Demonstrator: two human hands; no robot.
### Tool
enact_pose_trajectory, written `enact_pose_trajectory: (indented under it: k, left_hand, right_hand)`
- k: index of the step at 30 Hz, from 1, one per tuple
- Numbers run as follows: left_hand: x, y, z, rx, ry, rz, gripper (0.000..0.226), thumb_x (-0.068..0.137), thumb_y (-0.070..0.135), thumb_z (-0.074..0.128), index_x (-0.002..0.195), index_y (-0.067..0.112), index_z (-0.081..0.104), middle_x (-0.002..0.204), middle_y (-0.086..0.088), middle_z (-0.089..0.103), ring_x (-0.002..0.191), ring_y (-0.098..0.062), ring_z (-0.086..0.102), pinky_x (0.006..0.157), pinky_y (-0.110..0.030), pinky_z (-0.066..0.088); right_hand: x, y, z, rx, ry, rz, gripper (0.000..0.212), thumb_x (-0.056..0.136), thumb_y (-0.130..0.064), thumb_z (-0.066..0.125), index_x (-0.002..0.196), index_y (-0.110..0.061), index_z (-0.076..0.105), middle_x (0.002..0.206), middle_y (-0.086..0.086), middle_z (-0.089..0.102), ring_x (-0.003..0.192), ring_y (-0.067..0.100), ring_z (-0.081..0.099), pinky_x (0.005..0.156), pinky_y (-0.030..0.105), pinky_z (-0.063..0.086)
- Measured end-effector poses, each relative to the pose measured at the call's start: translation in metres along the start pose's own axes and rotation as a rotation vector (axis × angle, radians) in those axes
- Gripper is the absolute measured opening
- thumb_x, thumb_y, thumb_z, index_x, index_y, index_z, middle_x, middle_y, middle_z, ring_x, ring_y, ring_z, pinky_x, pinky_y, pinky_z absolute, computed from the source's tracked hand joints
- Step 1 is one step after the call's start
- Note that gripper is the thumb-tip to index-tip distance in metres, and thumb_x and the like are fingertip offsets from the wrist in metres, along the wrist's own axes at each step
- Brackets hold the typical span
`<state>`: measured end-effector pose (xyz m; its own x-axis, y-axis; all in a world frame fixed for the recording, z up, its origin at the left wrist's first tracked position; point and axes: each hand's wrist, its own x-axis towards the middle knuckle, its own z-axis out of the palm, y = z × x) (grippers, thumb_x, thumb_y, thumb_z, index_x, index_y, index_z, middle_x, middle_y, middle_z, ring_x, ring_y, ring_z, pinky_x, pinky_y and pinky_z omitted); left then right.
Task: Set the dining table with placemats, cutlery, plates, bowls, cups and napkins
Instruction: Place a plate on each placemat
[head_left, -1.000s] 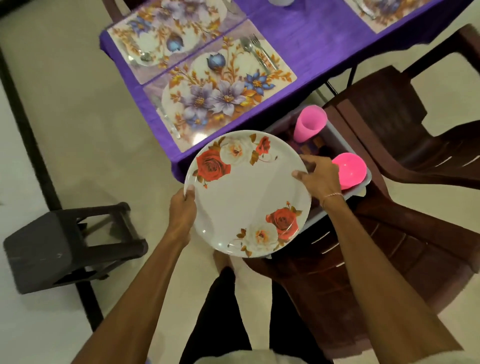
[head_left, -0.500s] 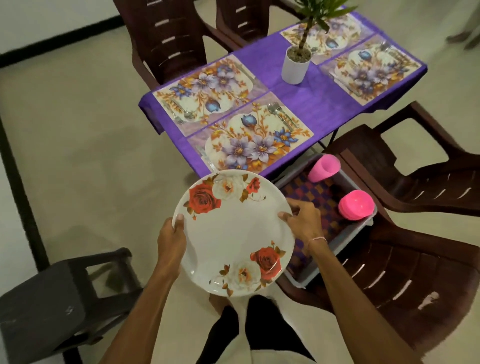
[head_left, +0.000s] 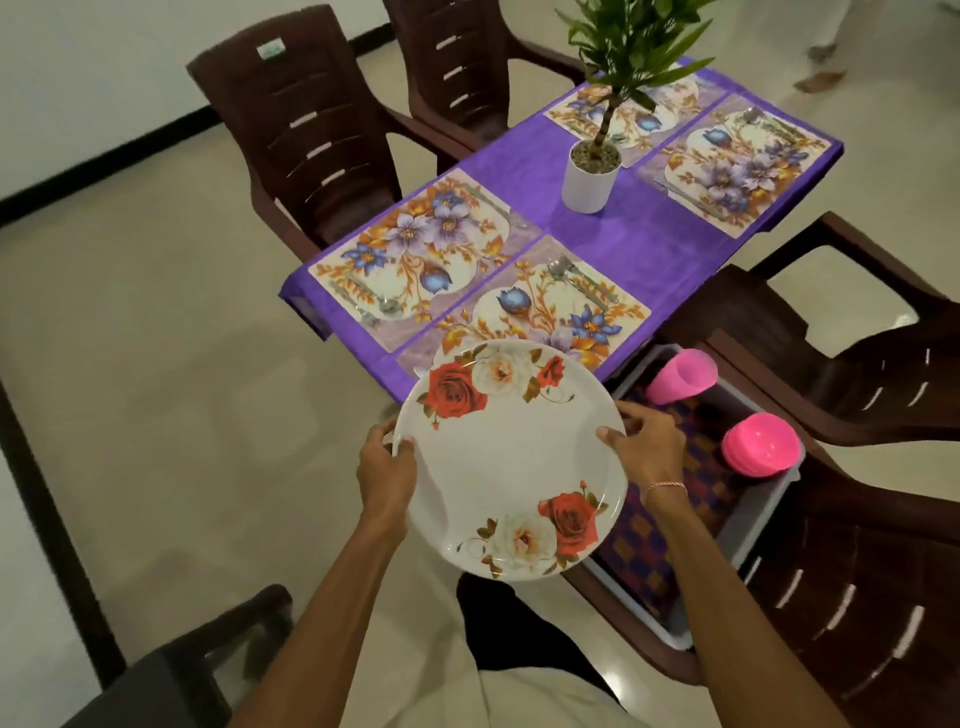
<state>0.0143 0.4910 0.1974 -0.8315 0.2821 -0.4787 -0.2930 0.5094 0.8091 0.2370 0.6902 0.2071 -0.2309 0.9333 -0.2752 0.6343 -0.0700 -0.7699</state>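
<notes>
I see left grip (head_left: 387, 478) and right grip (head_left: 647, 449) clamping the rose plate (head_left: 511, 462) by its rims, seemingly over the counter (head_left: 613, 244) edge.

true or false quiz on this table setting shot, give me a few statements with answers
1. The left hand and the right hand both hold the rose plate by its rim. True.
2. The rose plate lies flat on a placemat. False: both hands hold it up, in front of the near placemat.
3. Pink cups stand on the table. False: the pink cups lie in the grey bin on a chair.
4. A potted plant stands on the purple cloth. True.
5. The near placemat has cutlery on it. True.
</notes>
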Motion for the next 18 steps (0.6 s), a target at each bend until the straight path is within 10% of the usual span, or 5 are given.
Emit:
enact_pose_trajectory:
  k: [18]
  left_hand:
    - [0.179, 0.088, 0.092, 0.163, -0.199, 0.028, 0.048, 0.099, 0.001, 0.044, 0.139, 0.028, 0.049, 0.116, 0.003, 0.06, 0.109, -0.023, 0.057, 0.095, -0.04, 0.051]
  right_hand:
    - [0.161, -0.04, 0.077, 0.046, 0.259, 0.273, 0.037, 0.075, -0.007, 0.088, 0.109, -0.011, 0.073, 0.091, -0.003, 0.068, 0.084, 0.017, 0.065, 0.085, 0.042, 0.06]
